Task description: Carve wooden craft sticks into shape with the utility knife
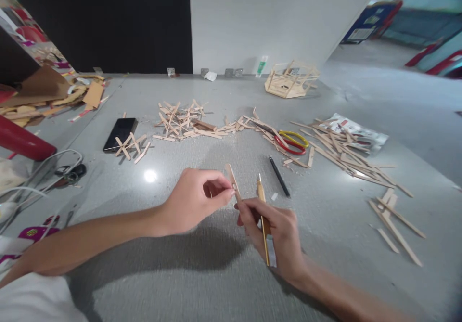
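A wooden craft stick point(230, 172) is held up between my two hands. My left hand point(197, 197) is closed in a pinch at its middle; a tiny pale bit shows at the fingertips, too small to name. My right hand point(281, 230) grips the stick's lower end between thumb and fingers. Tucked in that same hand is a yellow craft knife point(260, 192), its metal tip pointing away from me. Just beyond the right hand, a black pen-like tool point(279, 176) lies on the grey table point(162, 283).
Loose craft sticks point(180, 122) are heaped mid-table, with more on the right point(346, 156). Scissors point(292, 141) with red and yellow handles lie among them. A stick-built frame point(288, 83) and a glue tube point(261, 66) are at the back. A phone point(121, 134) lies left.
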`<state>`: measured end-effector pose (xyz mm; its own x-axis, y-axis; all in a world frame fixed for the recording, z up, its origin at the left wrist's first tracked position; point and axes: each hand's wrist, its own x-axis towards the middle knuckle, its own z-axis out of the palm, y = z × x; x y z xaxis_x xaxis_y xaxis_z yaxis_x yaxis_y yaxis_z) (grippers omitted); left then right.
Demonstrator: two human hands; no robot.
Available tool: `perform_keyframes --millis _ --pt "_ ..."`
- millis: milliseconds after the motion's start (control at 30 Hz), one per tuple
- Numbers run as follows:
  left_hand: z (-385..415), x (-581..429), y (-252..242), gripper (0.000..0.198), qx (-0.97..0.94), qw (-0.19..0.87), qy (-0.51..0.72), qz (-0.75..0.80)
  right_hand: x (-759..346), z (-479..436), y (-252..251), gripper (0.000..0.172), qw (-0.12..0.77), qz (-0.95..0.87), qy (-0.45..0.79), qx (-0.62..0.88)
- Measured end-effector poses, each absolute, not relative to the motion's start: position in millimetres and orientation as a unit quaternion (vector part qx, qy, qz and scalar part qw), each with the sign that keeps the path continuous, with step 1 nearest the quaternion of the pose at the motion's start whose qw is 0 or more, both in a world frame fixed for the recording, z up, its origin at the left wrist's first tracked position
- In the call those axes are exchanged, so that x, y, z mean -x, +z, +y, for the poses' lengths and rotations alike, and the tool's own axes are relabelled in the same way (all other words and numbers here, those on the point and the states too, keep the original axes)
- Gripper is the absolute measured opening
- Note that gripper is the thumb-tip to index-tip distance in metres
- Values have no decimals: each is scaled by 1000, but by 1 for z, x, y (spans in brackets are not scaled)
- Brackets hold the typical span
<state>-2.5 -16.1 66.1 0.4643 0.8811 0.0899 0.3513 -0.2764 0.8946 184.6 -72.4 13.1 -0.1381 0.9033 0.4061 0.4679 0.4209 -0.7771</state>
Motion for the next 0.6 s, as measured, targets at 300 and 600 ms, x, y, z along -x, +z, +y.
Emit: perform_keyframes --millis 300,600 --pt "-19 1 43 15 -867 165 384 272 -182 -75 13 25 453 -729 228 460" --pt "-20 2 62 16 -775 429 298 355 -189 -62 16 30 477 -674 211 522"
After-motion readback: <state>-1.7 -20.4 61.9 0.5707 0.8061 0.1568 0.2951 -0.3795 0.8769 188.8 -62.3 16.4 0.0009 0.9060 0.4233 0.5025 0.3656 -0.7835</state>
